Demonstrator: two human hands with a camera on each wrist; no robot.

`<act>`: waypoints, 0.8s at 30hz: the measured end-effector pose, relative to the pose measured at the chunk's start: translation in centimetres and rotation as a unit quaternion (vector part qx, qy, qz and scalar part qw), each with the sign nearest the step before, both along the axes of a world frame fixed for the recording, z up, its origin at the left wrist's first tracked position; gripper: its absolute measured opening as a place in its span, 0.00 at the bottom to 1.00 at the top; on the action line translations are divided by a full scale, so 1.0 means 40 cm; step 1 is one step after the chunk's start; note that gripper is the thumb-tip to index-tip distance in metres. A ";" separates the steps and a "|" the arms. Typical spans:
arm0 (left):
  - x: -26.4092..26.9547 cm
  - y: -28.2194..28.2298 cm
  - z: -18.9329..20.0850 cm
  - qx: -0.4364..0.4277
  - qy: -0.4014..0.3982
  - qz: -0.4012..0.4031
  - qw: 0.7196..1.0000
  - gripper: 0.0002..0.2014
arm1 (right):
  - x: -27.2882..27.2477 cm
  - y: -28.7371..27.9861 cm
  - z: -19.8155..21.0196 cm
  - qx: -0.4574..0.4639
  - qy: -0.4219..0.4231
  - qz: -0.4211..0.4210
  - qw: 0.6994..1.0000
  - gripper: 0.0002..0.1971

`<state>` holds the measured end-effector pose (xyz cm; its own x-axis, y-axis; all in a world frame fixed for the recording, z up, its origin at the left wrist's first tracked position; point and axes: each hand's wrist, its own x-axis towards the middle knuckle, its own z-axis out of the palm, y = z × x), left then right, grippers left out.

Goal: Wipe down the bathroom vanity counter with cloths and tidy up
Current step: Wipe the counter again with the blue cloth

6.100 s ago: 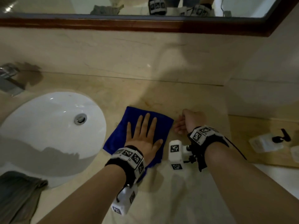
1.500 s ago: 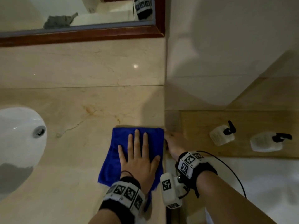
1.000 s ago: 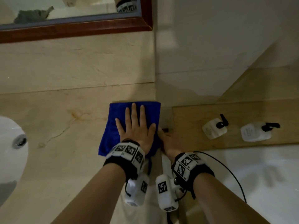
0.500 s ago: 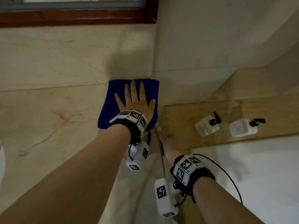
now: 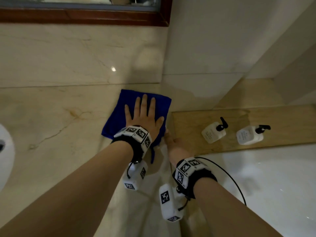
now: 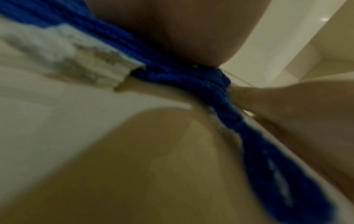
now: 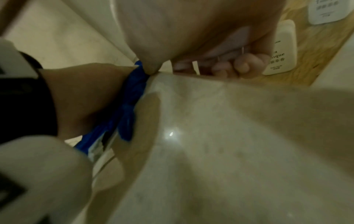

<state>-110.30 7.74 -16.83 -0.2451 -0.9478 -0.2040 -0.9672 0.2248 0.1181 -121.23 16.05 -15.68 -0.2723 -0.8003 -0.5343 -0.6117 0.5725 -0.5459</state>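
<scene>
Head view shows the left hand (image 5: 143, 115) lying flat on a folded blue cloth (image 5: 116, 117), fingers straight and slightly spread, palm pressing it onto the beige marble vanity counter (image 5: 51, 120). That cloth sits at the counter's far right end, close to the back wall and just beside the side wall, with a narrow blue strip trailing from under the wrist toward the person. The right hand (image 5: 176, 144) rests at the counter's right edge, just beside the cloth's near right corner; in the right wrist view its fingers (image 7: 243, 63) are curled over the edge of the stone, gripping the counter edge and holding no loose object. Left wrist view is blurred but shows the blue fabric bunched under the heel of the palm with a white label showing at its hem. Beyond the edge, lower down, a wooden ledge (image 5: 239, 117) carries two white pump bottles (image 5: 213, 132) with black pumps, standing side by side. At far left a sliver of the white sink basin (image 5: 6, 151) shows, and a dark wood-framed mirror (image 5: 85, 14) hangs above the backsplash
</scene>
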 end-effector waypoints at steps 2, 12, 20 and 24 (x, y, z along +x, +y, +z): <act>0.001 0.040 0.001 0.007 -0.008 0.005 1.000 0.34 | 0.003 0.023 0.006 -0.013 -0.007 0.015 1.000 0.22; 0.002 0.311 0.020 0.054 -0.002 0.024 0.998 0.34 | -0.022 0.193 0.023 0.048 0.057 0.153 0.985 0.10; 0.037 0.490 0.009 0.045 0.000 0.016 0.999 0.33 | -0.033 0.262 0.022 -0.018 0.126 0.290 0.948 0.16; 0.034 0.479 0.024 0.070 0.009 0.040 0.997 0.33 | -0.038 0.238 0.005 -0.051 0.098 0.193 0.975 0.18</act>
